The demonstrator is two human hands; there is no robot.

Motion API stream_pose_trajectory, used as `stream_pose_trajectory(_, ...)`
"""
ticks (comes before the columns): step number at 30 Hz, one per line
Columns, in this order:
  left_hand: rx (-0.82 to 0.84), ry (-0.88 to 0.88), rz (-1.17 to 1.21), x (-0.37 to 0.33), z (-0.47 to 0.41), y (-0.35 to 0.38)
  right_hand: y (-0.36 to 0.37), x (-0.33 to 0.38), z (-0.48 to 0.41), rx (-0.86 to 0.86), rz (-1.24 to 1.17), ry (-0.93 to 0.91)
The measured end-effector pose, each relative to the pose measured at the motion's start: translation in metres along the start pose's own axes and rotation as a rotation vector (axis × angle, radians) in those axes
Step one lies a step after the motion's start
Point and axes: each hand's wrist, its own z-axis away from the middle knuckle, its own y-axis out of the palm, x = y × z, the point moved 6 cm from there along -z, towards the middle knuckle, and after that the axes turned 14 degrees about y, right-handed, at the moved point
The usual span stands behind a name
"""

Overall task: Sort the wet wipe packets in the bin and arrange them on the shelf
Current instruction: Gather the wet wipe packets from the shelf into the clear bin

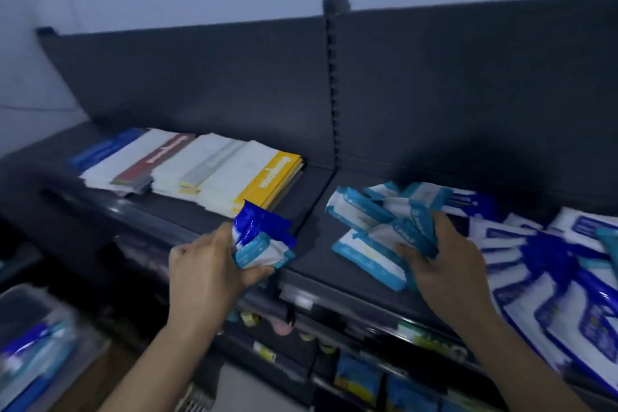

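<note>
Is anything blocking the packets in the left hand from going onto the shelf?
Nothing visible does. The left hand holds its packets beside a bare patch of shelf, between the yellow-edged stack and the light blue packets that the right hand grips.

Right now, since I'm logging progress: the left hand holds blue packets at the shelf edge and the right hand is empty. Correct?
Not quite. In the head view the right hand grips light-blue packets on the shelf. The left hand does hold blue packets.
</note>
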Motion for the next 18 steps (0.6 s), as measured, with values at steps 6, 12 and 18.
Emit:
stream_pose_trajectory(6,0.021,-0.201,-0.022,0.105,0.090,-0.034,0.094,0.070,0.043,0.194,-0.116,-0.071)
stream_pose_trajectory(12,0.012,-0.376,-0.044,0.222,0.193,-0.090,0.234,0.152,0.114,0.376,-0.073,-0.079)
stream_pose_trajectory(18,0.064,-0.599,-0.152,0.332,0.296,-0.146,0.360,0.223,0.188,0.573,0.009,-0.144)
